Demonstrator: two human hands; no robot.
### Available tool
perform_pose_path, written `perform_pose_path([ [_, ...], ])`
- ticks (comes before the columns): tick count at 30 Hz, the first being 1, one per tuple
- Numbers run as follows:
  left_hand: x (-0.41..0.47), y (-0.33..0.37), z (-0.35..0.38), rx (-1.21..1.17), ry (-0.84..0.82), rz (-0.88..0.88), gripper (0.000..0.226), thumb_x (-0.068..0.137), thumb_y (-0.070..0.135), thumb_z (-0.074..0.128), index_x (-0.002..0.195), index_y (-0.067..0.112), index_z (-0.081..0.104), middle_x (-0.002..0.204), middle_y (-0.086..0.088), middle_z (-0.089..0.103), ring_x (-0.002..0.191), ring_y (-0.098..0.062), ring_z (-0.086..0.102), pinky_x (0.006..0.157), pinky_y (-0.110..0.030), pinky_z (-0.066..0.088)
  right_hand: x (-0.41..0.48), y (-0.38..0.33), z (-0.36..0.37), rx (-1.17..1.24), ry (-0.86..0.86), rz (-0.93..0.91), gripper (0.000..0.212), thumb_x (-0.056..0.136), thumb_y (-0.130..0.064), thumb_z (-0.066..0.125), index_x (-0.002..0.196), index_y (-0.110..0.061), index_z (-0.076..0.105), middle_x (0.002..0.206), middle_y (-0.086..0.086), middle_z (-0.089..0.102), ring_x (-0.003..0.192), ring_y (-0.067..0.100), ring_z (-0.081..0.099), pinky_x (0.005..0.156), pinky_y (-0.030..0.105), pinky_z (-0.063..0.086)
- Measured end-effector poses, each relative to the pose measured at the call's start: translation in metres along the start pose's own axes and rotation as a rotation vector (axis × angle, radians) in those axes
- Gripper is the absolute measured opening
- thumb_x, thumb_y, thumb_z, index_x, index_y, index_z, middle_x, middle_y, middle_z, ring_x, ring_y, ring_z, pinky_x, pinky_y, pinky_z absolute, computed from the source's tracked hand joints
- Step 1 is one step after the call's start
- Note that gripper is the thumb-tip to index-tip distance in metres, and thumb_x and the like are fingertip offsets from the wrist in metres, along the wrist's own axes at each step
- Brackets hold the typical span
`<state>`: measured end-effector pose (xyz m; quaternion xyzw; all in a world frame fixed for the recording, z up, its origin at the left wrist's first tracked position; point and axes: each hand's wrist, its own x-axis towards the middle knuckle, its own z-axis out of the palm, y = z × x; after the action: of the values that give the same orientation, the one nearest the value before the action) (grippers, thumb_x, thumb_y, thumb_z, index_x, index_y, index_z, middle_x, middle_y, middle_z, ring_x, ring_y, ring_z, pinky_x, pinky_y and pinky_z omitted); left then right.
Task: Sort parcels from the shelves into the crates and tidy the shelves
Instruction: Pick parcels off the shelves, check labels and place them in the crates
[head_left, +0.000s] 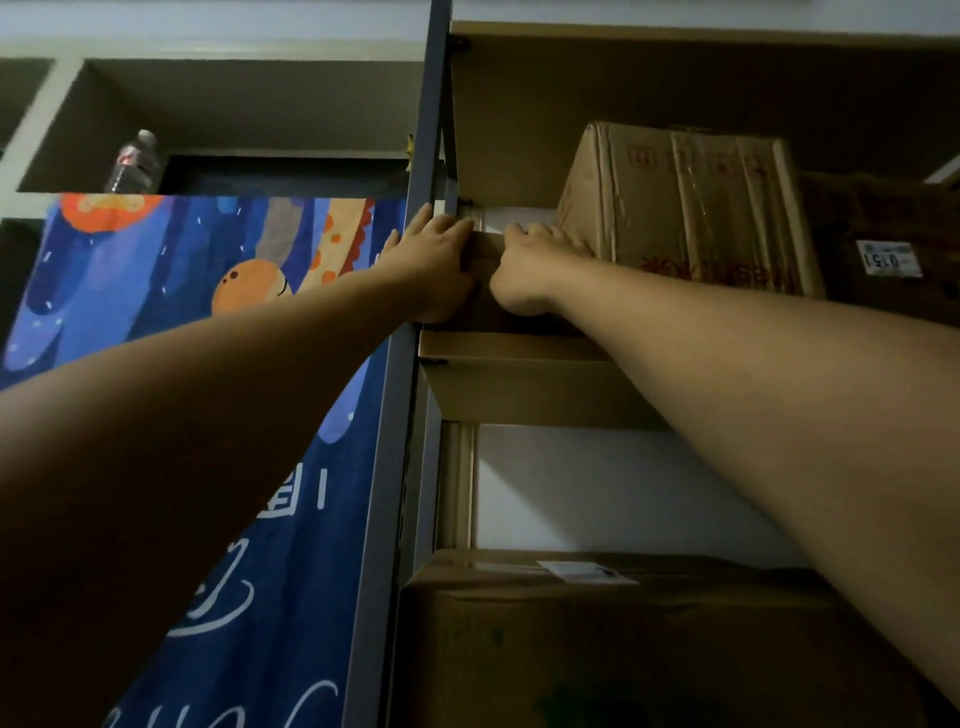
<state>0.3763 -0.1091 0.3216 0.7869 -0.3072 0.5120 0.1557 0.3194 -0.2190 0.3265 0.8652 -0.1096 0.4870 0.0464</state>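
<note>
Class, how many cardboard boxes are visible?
4: small box held by both hands; tall taped box beside it; dark labelled box far right; large box below. More may be hidden.

This was a dim parcel storeroom: a tall grey metal-framed rack (389, 441) with pale wooden shelf boards (519, 384) carried taped brown cardboard boxes (691, 208), and a dark carton (893, 208) bore a white numbered label (888, 258). A blue cartoon-printed cloth banner (156, 270) hung alongside.
</note>
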Motion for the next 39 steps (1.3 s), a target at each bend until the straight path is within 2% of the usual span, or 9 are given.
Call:
perform_pose_path([
  [5,-0.011,0.004,-0.004,-0.053,0.086,0.025,0.078,0.091,0.027,0.057,0.151,0.016,0.009,0.158,-0.009,0.009,0.145,-0.028,0.008,0.118,-0.046,0.012,-0.015,0.005,-0.004,-0.074,0.152,-0.057,0.071,0.09,-0.025,0.051,0.15,-0.012,0.017,0.153,0.015,0.023,0.142,0.034,0.02,0.117,0.045,0.01],
  [13,-0.033,0.016,-0.009,-0.173,0.222,0.066,0.072,0.086,0.018,0.063,0.147,0.014,0.024,0.152,-0.009,0.017,0.132,-0.028,0.032,0.109,-0.036,0.031,-0.034,0.007,-0.011,-0.033,0.294,-0.074,0.059,0.085,-0.019,0.062,0.138,-0.018,0.036,0.142,0.011,0.032,0.131,0.033,0.031,0.109,0.047,0.029],
  [18,-0.047,0.025,-0.02,-0.293,0.26,-0.01,0.059,0.09,0.014,0.057,0.142,0.019,0.03,0.15,-0.009,0.017,0.126,-0.025,0.037,0.088,-0.021,0.031,-0.043,0.009,-0.016,0.176,0.281,0.018,0.055,0.088,-0.013,0.059,0.135,-0.032,0.04,0.145,0.008,0.023,0.131,0.036,0.027,0.104,0.054,0.036],
  [24,-0.064,0.034,-0.032,-0.473,0.275,-0.082,0.053,0.09,0.013,0.057,0.138,0.021,0.037,0.147,-0.005,0.027,0.125,-0.018,0.039,0.086,-0.017,0.029,-0.055,0.007,-0.017,0.433,0.339,0.08,0.032,0.095,-0.026,0.052,0.127,-0.03,0.049,0.144,0.008,0.024,0.127,0.032,0.035,0.102,0.044,0.042],
  [27,-0.074,0.036,-0.037,-0.5,0.279,-0.093,0.045,0.093,0.017,0.055,0.135,0.021,0.04,0.144,-0.002,0.029,0.113,-0.009,0.037,0.069,-0.004,0.033,-0.063,0.009,-0.019,0.501,0.373,0.086,0.02,0.095,-0.03,0.051,0.115,-0.027,0.052,0.138,0.009,0.032,0.122,0.03,0.041,0.1,0.044,0.044],
  [31,-0.079,0.041,-0.042,-0.557,0.293,-0.15,0.032,0.097,0.03,0.048,0.128,0.02,0.047,0.142,-0.004,0.031,0.098,-0.005,0.035,0.05,-0.01,0.035,-0.074,0.012,-0.025,0.576,0.362,0.092,0.005,0.097,-0.029,0.047,0.099,-0.025,0.048,0.127,0.009,0.043,0.109,0.025,0.047,0.09,0.037,0.049],
  [34,-0.078,0.037,-0.044,-0.628,0.294,-0.2,0.033,0.098,0.032,0.047,0.128,0.018,0.045,0.138,-0.005,0.036,0.097,-0.008,0.039,0.053,-0.013,0.033,-0.08,0.014,-0.03,0.63,0.347,0.123,0.003,0.097,-0.024,0.048,0.099,-0.022,0.048,0.122,0.008,0.05,0.104,0.022,0.051,0.074,0.027,0.049],
  [36,-0.078,0.033,-0.045,-0.729,0.296,-0.234,0.04,0.096,0.031,0.05,0.132,0.018,0.04,0.135,-0.008,0.041,0.101,-0.014,0.048,0.064,-0.017,0.042,-0.084,0.016,-0.033,0.704,0.308,0.148,0.012,0.097,-0.021,0.05,0.109,-0.019,0.047,0.123,0.007,0.05,0.098,0.018,0.05,0.062,0.02,0.043],
  [39,-0.083,0.028,-0.047,-0.85,0.235,-0.302,0.055,0.092,0.025,0.057,0.141,0.018,0.033,0.135,-0.008,0.044,0.114,-0.02,0.051,0.089,-0.03,0.049,-0.091,0.016,-0.04,0.798,0.272,0.168,0.039,0.097,-0.014,0.051,0.132,-0.017,0.037,0.135,0.006,0.045,0.108,0.018,0.051,0.077,0.025,0.049],
])
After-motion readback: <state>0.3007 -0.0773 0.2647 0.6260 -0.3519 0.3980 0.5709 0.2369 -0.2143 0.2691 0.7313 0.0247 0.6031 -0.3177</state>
